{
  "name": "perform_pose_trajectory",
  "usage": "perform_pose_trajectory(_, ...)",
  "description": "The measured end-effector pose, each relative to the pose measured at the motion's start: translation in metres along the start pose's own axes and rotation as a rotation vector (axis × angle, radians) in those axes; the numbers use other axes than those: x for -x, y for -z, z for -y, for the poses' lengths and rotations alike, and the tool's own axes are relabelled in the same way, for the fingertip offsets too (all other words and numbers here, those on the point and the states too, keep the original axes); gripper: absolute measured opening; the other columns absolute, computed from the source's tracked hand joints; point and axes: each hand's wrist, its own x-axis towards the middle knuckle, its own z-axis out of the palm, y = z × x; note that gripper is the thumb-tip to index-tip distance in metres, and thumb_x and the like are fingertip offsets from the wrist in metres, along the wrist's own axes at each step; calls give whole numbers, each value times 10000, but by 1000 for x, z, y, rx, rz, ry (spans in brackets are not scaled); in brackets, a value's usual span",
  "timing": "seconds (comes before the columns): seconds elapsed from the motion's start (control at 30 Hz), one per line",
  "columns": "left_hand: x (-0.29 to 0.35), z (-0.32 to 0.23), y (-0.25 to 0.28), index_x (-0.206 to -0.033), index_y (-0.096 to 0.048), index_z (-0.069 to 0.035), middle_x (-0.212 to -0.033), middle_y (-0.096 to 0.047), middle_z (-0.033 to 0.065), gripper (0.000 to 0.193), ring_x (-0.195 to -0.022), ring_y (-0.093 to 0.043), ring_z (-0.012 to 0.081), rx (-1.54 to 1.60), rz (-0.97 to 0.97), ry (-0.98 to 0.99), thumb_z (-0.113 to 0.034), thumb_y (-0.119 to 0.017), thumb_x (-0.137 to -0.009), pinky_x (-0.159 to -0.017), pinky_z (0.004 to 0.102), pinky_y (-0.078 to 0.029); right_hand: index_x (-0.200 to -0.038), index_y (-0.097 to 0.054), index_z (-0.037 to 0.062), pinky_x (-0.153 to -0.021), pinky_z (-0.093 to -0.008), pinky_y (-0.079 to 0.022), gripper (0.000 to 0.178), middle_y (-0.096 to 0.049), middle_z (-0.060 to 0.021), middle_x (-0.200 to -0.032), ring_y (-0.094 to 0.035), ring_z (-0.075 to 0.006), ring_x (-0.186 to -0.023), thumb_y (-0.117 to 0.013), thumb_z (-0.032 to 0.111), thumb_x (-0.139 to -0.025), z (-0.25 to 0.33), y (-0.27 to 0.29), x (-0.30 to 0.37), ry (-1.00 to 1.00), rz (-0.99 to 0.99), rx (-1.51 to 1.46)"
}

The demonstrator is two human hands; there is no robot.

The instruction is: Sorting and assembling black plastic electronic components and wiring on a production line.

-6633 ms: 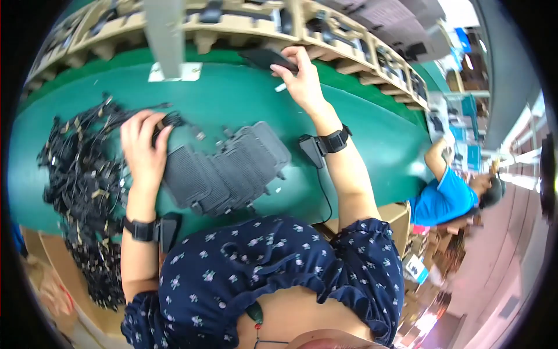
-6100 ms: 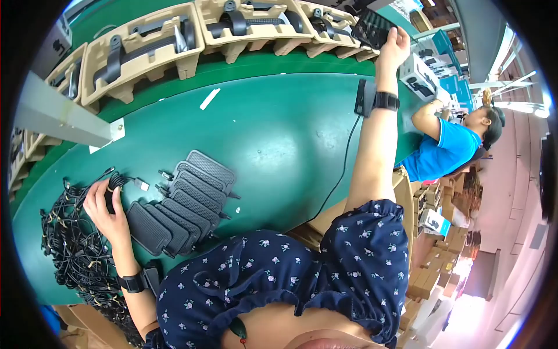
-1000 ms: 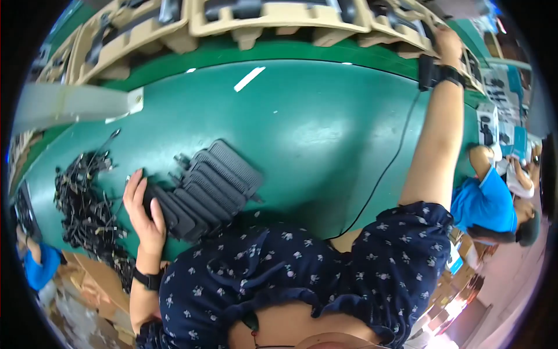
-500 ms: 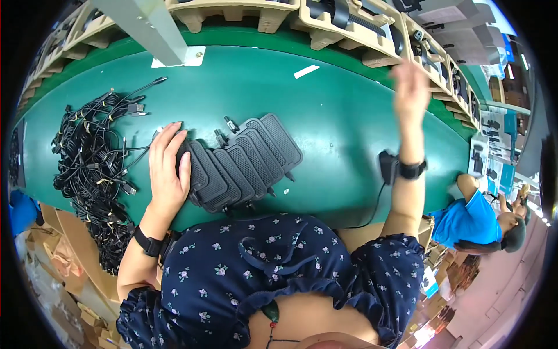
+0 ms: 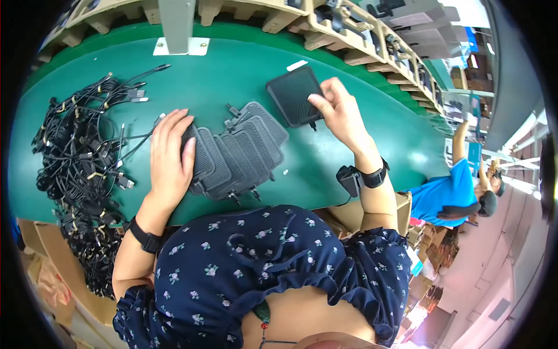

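On the green table, several flat black boxes with mesh-textured faces (image 5: 241, 148) lie overlapping in a row, short stubs poking from their edges. My left hand (image 5: 171, 145) rests at the left end of this row, fingers stretched out and thumb apart, touching the end box. My right hand (image 5: 340, 110) grips a similar black mesh-faced box (image 5: 292, 96) by its right edge, thumb on the face. That box is tilted, to the right of the row and farther from me. What lies under my left palm is hidden.
A heap of bundled black cables (image 5: 84, 139) covers the table's left side. A metal post (image 5: 177, 26) stands at the back, with beige moulded trays (image 5: 343, 38) of dark parts along the far edge. A co-worker in a blue shirt (image 5: 439, 198) is at the right.
My right hand, empty-looking and blurred near the trays before, has come left and nearer and now holds a black mesh-faced box. My left hand stays on the row. The view has shifted slightly.
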Motion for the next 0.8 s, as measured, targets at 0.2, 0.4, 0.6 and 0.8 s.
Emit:
perform_pose_trajectory(0.2, 0, -4, 5, -1125, -501, 2, -1196, -499, 157, 313, -1151, -441, 343, 18, 7, 11, -39, -524, -815, -1003, 438, -315, -979, -516, 14, -480, -201, -447, 164, -559, -3, -708, -513, -66, -563, -568, 136, -883, -30, 53, -21, -48, -366, -283)
perform_pose_trajectory(0.4, 0, -3, -1, -1140, -491, 7, -1216, -487, 161, 319, -1168, -424, 346, -24, 52, 3, -33, -503, -824, -1020, 444, -290, -931, -514, -20, -458, -226, -431, 237, -496, -21, -613, -508, -90, -473, -608, 187, -860, -118, 147, -59, 16, -971, 238)
perform_pose_trajectory(0.6, -1, -7, -1, -1191, -457, 5, -1243, -473, 168, 333, -1189, -410, 336, -113, 92, 23, -43, -443, -862, -1039, 426, -263, -983, -523, -29, -411, -251, -422, 270, -577, -67, -694, -537, -134, -432, -584, 207, -867, -215, 211, -92, -236, -1068, 81)
perform_pose_trajectory(0.8, -10, -14, -1, -1161, -475, 16, -1212, -495, 167, 318, -1151, -442, 328, -169, 92, 17, -23, -452, -846, -1015, 418, -295, -1011, -526, -39, -398, -241, -399, 295, -593, -76, -745, -512, -129, -429, -567, 219, -874, -274, 225, -122, -240, -921, -29)
